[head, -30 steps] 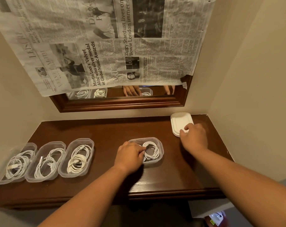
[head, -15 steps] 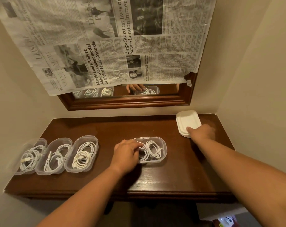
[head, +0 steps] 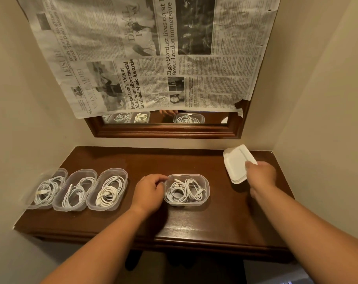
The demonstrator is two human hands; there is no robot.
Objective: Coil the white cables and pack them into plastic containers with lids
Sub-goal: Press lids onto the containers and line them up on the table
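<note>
A clear plastic container (head: 206,188) sits open at the middle of the dark wooden table (head: 225,220), with coiled white cables (head: 184,190) inside it. My left hand (head: 150,191) is at its left end, curled fingers holding the rim. At the back right lies a stack of white lids (head: 236,179). My right hand (head: 261,175) pinches the top white lid (head: 235,158) by its near edge, and that lid is tilted up off the stack.
Three more open clear containers (head: 107,189) (head: 75,191) (head: 46,189), each holding coiled white cables, stand in a row at the left. A wood-framed mirror (head: 165,130) half covered by newspaper (head: 153,58) hangs behind. Walls close in on the left and right.
My right hand has taken hold of the top lid and raised it off the stack. My left hand has drawn back from over the cables to the container's left rim.
</note>
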